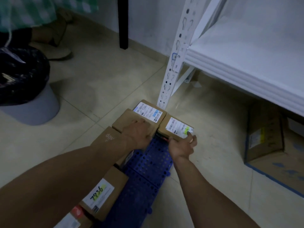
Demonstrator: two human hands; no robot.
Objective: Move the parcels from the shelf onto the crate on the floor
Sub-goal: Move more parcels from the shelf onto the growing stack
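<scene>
A blue perforated crate (pixel 148 163) lies flat on the floor tiles. Several brown cardboard parcels rest on it. My left hand (pixel 138 134) lies flat on top of a plain brown parcel (pixel 128 121) at the crate's far end. Behind that one sits a parcel with a white and blue label (pixel 148 111). My right hand (pixel 182 146) grips the near edge of a small labelled parcel (pixel 176 127) at the far right corner, thumb on its label. Nearer to me, along the crate's left side, lies a parcel marked 7936 (pixel 102 195). The white shelf (pixel 246 66) stands at the right.
The shelf's white perforated upright (pixel 174 63) meets the floor just behind the parcels. A large cardboard box (pixel 264 134) stands under the shelf on a flattened carton. A grey bin with a black bag (pixel 24 86) is at the left. A black table leg (pixel 123 22) stands farther back.
</scene>
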